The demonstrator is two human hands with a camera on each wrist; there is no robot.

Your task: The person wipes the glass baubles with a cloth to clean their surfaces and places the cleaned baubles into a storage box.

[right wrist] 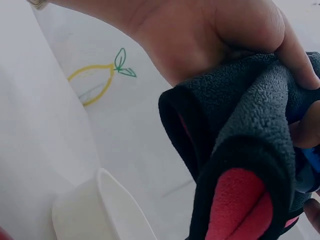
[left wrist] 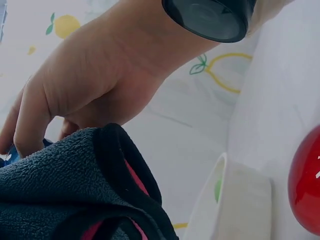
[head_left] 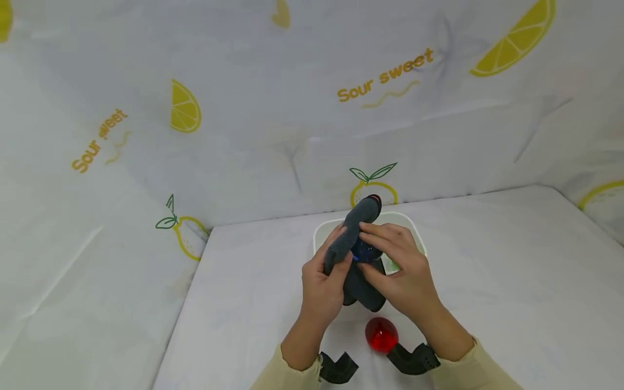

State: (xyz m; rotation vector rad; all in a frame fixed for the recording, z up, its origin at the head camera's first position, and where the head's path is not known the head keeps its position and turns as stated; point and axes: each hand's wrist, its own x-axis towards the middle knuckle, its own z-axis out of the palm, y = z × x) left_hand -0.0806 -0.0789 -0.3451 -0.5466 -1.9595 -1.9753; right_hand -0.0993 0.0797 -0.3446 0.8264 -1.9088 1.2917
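A dark grey cloth with black edging (head_left: 359,219) and a pink-red inner side is folded between the two hands. My left hand (head_left: 322,284) grips it, thumb in front and fingers behind. My right hand (head_left: 407,265) holds a shiny dark blue ball (head_left: 366,252) between thumb and fingers, right against the cloth. Part of the ball is covered by cloth and fingers. Loose ends of the cloth hang below the ball. In the right wrist view the pink-red lining (right wrist: 240,200) shows inside a fold.
Behind the hands stands a white plastic basin (head_left: 316,238) with something green (head_left: 392,265) inside. A shiny red ball (head_left: 382,335) lies on the white-covered table (head_left: 234,303), near the right wrist's black mount (head_left: 414,359). A lemon-printed sheet (head_left: 234,119) hangs at the back.
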